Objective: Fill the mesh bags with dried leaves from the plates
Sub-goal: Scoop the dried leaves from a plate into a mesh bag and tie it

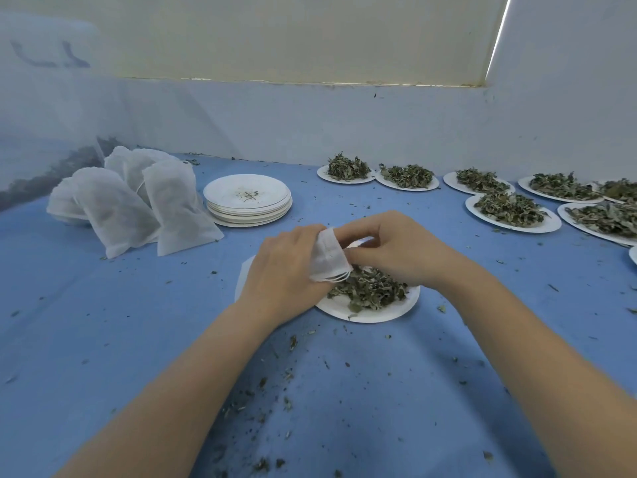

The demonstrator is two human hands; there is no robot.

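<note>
The left hand (286, 267) grips an empty mesh bag (329, 258), fingers curled round its upper part so that the mouth faces the right hand. The right hand (396, 251) pinches at the bag's mouth with curled fingers; whether it also holds leaves cannot be told. Both hands work directly above the near plate (389, 310), probably so that any spilled material falls back onto it rather than onto the blue cloth (138, 339). The dried leaves (368, 291) on this plate lie just below the fingertips, within immediate reach. One bag is in hand; one plate is in use. A further white sheet, possibly another plate or bag, shows under the left wrist and cannot be identified.

Beyond the left hand stands a stack of empty plates (248, 201), set aside once emptied, with a few crumbs on top; the count in the stack cannot be read. Further to that side, filled bags (138, 201) lean against one another, at least four visible.

Beyond the right hand, at least seven loaded plates (510, 210) wait in rows near the wall (310, 122), some cut off at the frame edge. Judged from these, much filling remains.
</note>
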